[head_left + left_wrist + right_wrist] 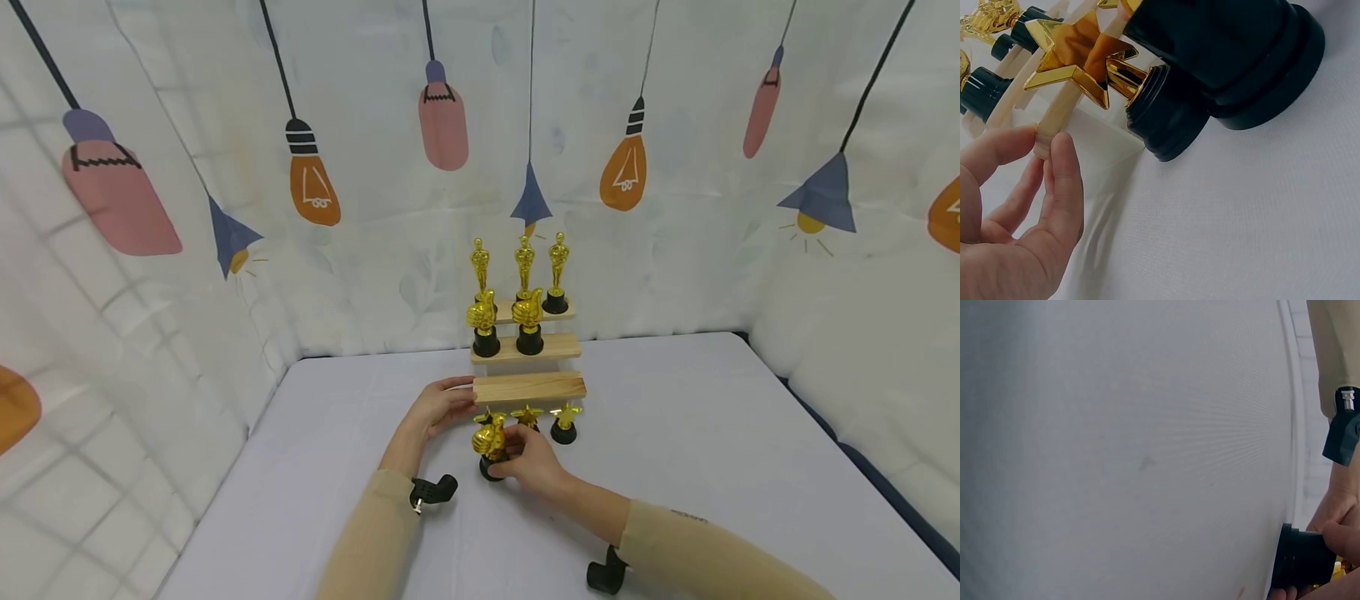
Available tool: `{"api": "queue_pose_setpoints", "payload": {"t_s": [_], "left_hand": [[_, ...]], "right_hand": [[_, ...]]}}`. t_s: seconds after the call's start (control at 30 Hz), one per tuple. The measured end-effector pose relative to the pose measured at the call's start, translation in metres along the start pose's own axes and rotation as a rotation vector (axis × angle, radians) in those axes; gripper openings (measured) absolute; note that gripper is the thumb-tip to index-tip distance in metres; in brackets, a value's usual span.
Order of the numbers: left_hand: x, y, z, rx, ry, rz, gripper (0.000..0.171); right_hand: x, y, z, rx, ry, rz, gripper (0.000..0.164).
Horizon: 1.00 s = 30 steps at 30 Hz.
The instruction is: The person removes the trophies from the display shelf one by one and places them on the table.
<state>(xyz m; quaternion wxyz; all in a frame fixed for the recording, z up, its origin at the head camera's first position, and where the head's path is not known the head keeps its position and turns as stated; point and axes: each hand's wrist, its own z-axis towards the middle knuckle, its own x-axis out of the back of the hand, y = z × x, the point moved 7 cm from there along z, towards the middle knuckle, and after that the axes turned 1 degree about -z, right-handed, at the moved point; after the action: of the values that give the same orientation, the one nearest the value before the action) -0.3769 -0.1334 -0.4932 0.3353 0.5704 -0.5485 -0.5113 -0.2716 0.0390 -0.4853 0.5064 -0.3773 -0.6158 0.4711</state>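
Note:
In the head view my right hand [534, 460] grips a gold thumbs-up trophy [489, 438] by its black base, upright at the front of the stand. The right wrist view catches that black base [1304, 557] low in its right corner, thumb and fingers around it. My left hand [438, 408] pinches the left end of the lowest wooden shelf [529, 387]; up close, thumb and fingertips [1063, 147] meet at the plank's end [1054, 125]. Star trophies [565, 423] stand in front of that shelf, the left one partly hidden behind the held trophy.
Two thumbs-up trophies [528, 323] stand on the middle shelf [561, 344]. On the top shelf [508, 312] are three gold figure trophies [557, 271]. White cloth covers the table [675, 433], and a lamp-patterned curtain [375, 275] hangs behind.

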Motion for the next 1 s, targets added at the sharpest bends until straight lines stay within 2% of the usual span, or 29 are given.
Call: {"api": "queue_pose_setpoints", "payload": {"t_s": [0.3,0.53,1.0], "left_hand": [[-0.0015,0.0031,-0.0020,0.013,0.000,0.008,0.051],[-0.0009,0.0029,-0.0026,0.011,0.008,0.020,0.050],[-0.0001,0.0017,-0.0016,0.010,0.011,0.012,0.050]], "right_hand": [[-0.0012,-0.0010,0.0007,-0.016,0.014,0.035,0.054],[-0.0019,0.0003,0.0022,0.018,0.013,0.023,0.051],[-0.0008,-0.0013,0.0013,0.010,0.037,0.009,0.050]]}}
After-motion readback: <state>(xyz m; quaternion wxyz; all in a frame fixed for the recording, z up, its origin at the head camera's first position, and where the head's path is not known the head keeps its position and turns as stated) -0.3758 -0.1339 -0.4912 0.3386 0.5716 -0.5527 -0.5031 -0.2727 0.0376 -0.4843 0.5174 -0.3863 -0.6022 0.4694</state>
